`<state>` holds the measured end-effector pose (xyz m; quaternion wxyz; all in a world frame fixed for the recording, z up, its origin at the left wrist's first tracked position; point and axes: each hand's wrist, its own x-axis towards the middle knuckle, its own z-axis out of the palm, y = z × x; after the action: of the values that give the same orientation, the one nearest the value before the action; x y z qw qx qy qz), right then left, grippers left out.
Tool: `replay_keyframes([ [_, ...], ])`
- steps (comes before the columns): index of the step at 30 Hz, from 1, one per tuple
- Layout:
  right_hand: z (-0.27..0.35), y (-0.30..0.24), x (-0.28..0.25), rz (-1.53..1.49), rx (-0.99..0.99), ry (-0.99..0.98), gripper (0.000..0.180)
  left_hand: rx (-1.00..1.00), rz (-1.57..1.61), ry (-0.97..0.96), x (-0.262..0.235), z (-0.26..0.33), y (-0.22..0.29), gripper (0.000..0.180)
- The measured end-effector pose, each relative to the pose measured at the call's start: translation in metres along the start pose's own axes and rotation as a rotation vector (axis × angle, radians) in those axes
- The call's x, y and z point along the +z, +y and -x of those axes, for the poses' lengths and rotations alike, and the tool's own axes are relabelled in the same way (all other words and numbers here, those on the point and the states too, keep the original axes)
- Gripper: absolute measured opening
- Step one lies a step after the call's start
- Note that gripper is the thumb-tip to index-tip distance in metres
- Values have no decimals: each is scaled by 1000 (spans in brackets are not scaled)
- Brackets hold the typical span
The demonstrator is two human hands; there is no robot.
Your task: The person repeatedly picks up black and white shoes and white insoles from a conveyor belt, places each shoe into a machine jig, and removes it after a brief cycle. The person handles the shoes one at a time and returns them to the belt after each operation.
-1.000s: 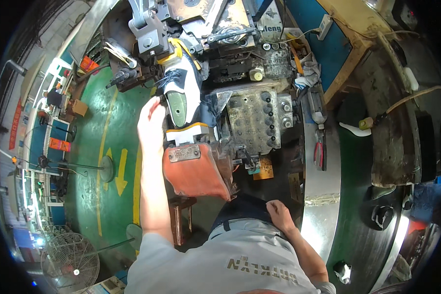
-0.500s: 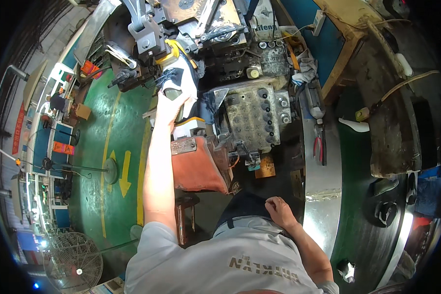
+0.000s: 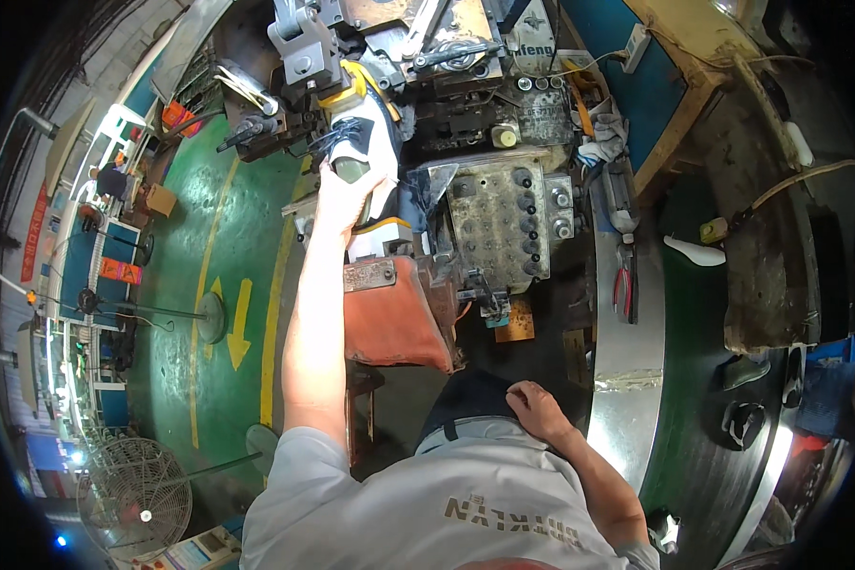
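A white and dark navy shoe (image 3: 380, 133) with dark laces sits in the machine (image 3: 304, 57), its toe end against a yellow-edged clamp (image 3: 351, 81). My left hand (image 3: 351, 195) grips the shoe at its heel end, thumb and fingers on opposite sides of the opening. A greenish block, seemingly a shoe last, shows inside that opening. My left arm reaches straight forward to it. Down by my waist, my right hand (image 3: 537, 408) rests against my dark trousers with its fingers curled in, and nothing shows in it.
A metal block with a row of black knobs (image 3: 494, 223) stands right of the shoe. An orange-red cover (image 3: 394, 318) hangs below it. Red-handled pliers (image 3: 624, 290) lie on the metal ledge at right. Shoes lie on the dark conveyor (image 3: 703, 465). A fan (image 3: 135, 499) stands left.
The whole view has shifted slightly, with the machine lying a little further right in the picture. My left hand keeps its hold on the shoe, and my right hand stays by my waist.
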<state>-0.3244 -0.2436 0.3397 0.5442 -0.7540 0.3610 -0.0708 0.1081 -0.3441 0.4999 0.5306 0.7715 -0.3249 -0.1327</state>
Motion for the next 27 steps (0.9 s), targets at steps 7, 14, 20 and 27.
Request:
replay_keyframes([
  [7, -1, -3, 1, -23, 4, -2, 23, 1, 13, -2, -2, 1, 1, 94],
  [14, -2, 0, 3, -23, 27, -12, 23, -21, 29, -18, 0, 6, 12, 93],
  [20, -1, 1, 2, -29, 44, 2, 24, -37, 87, -50, 1, 9, 16, 101],
  [27, -1, 3, 1, -36, 27, 25, 24, 37, 15, 40, 3, 12, -16, 96],
])
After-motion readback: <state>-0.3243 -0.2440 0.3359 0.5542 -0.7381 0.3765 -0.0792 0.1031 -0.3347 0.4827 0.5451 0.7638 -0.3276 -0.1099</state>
